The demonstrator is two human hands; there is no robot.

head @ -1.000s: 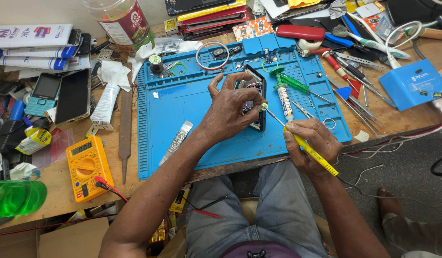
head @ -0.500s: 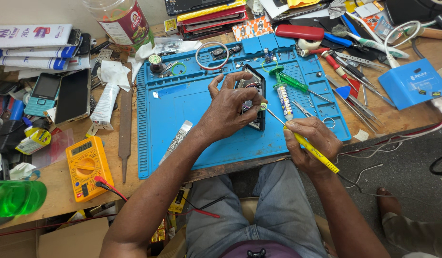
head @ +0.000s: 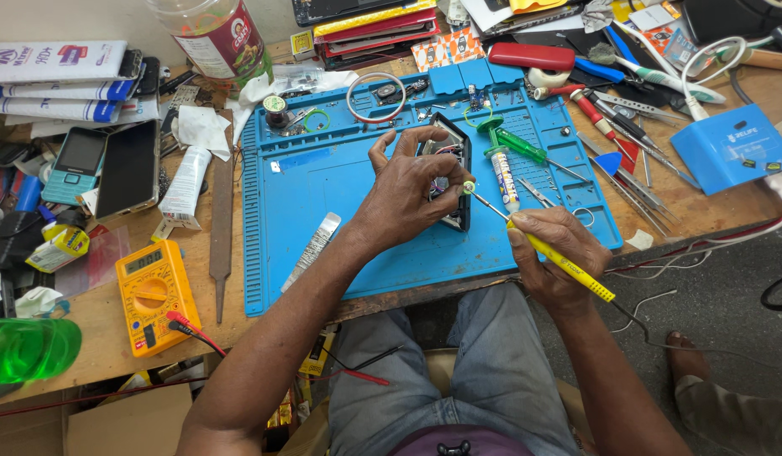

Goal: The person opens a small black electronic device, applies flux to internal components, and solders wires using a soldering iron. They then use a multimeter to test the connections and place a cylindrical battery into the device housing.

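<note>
On the blue mat, centre: an opened phone (head: 455, 181) lies on the blue work mat (head: 323, 219), back shell off, long side running away from the person.
Left hand: the left hand (head: 405, 192) lies over the phone's left side, fingers curled round its edge and thumb on its near part, so it is closed on the phone and pins it to the mat.
Right hand: the right hand (head: 556, 253) is wrapped tight round the yellow handle of a soldering iron (head: 539, 244), just right of the phone and nearer the person.
Iron tip: the thin metal shaft slants up and left from the fist; its tip sits at the phone's right edge, beside the left thumb. Whether it touches the board I cannot tell.
Hands to each other: close, not touching, with the phone between them and mostly under the left.
Just beyond the phone: a white syringe (head: 502, 173) and a green-handled screwdriver (head: 521, 146) lie on the mat to the right.
Mat's far edge: a wire ring (head: 376, 96) and small parts in the tray slots.
Left of mat: a metal file (head: 221, 219), a white tube (head: 185, 182), two phones (head: 104, 169) and a yellow multimeter (head: 155, 295).
Right of mat: tweezers and screwdrivers (head: 627, 148) and a blue box (head: 733, 148).
</note>
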